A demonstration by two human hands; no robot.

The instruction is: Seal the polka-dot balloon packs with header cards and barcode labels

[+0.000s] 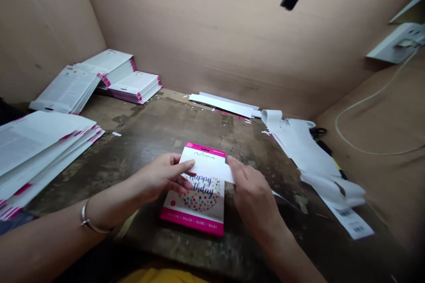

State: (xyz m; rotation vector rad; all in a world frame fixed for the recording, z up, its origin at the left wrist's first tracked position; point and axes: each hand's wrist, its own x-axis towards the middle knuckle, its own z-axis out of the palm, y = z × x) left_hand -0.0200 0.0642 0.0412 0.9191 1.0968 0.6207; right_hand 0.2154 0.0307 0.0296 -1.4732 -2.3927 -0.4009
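A balloon package (199, 203) with pink edges and "happy birthday" lettering lies flat on the worn dark table (159, 132) in front of me. Across its upper part lies a white paper strip (209, 169). My left hand (162, 179) pinches the strip's left end between thumb and fingers. My right hand (252, 194) grips the strip's right end, fingers curled over it. A thin bracelet sits on my left wrist.
Stacks of white-backed packages with pink edges lie at the left (36, 150) and back left (133, 86). Long white paper strips (308, 154) pile at the right, with scissors (318, 131) behind them. Brown board walls enclose the table; a white cable (365, 97) runs along the right wall.
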